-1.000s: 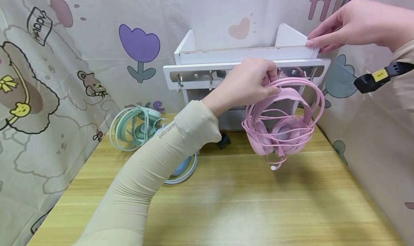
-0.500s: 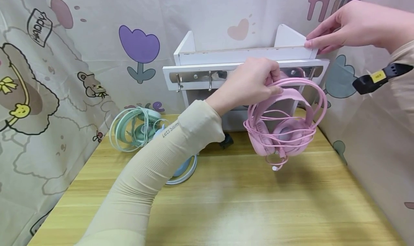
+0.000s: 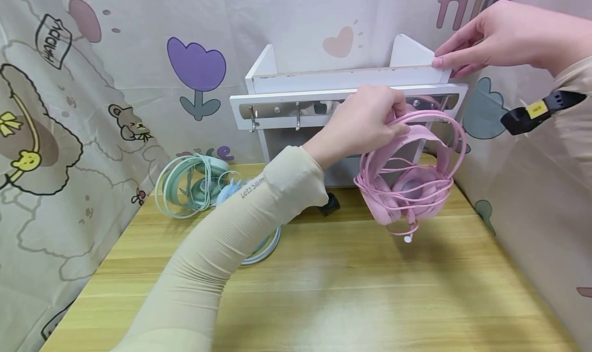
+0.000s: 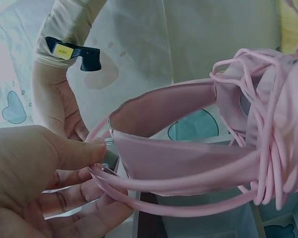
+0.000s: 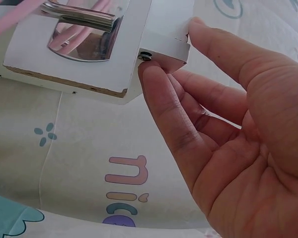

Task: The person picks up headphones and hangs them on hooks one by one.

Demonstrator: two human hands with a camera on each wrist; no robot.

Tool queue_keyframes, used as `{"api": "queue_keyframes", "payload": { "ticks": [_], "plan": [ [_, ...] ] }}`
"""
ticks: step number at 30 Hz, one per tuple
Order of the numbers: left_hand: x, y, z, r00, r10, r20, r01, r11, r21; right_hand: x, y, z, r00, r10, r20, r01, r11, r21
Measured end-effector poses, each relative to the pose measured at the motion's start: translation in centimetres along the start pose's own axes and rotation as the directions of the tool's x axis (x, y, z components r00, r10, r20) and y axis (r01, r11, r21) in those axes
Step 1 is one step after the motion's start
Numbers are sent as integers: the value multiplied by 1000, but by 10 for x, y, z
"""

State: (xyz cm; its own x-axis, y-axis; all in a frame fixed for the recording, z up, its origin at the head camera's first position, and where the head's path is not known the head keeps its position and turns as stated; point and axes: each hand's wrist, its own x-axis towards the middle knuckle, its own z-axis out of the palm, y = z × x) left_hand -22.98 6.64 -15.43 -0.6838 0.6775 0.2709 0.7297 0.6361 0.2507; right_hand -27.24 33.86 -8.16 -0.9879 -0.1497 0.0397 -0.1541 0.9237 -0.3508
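Note:
In the head view my left hand grips pink headphones by the top of their headband, in front of the right part of a white shelf rack. The earcups hang below with a pink cable wound round them. In the left wrist view the thumb and fingers pinch the thin outer bands, close to a metal hook tip. Whether the band rests on a hook cannot be told. My right hand holds the rack's upper right corner; the right wrist view shows thumb and fingers around its white end.
A metal strip with hooks runs along the rack's front. Green headphones lie at the table's back left, beside blue ones partly hidden by my left sleeve. A black object lies under the rack. Printed cloth surrounds the wooden table.
My left hand and the pink headphones have shifted a little to the right, and the earcups have swung slightly. My right hand keeps its hold on the rack's corner.

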Motion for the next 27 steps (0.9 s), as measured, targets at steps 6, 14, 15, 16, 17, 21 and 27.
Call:
{"api": "queue_keyframes", "payload": {
  "ticks": [6, 14, 15, 16, 17, 21, 27],
  "plan": [
    [1, -4, 2, 1000, -10, -14, 10, 999, 31, 1, 0, 2, 1000, -14, -14, 14, 1000, -3],
    [3, -5, 7, 999, -9, -34, 10, 999, 34, 2, 0, 3, 1000, -14, -25, 14, 1000, 2],
    [4, -5, 7, 999, -9, -35, 10, 999, 35, 2, 0, 3, 1000, -15, -23, 15, 1000, 1],
    [4, -5, 8, 999, -10, -36, 11, 999, 35, 2, 0, 2, 1000, -16, -21, 16, 1000, -1],
    [4, -5, 8, 999, -10, -36, 11, 999, 37, 3, 0, 2, 1000, -15, -21, 15, 1000, -6],
    [4, -4, 10, 1000, -10, -23, 12, 998, 59, 4, 1, 2, 1000, -19, -16, 18, 1000, -14],
    [3, -2, 13, 1000, 0, -5, 1, 995, 105, 4, 4, 5, 999, -26, -30, 26, 1000, -14]
  ]
}}
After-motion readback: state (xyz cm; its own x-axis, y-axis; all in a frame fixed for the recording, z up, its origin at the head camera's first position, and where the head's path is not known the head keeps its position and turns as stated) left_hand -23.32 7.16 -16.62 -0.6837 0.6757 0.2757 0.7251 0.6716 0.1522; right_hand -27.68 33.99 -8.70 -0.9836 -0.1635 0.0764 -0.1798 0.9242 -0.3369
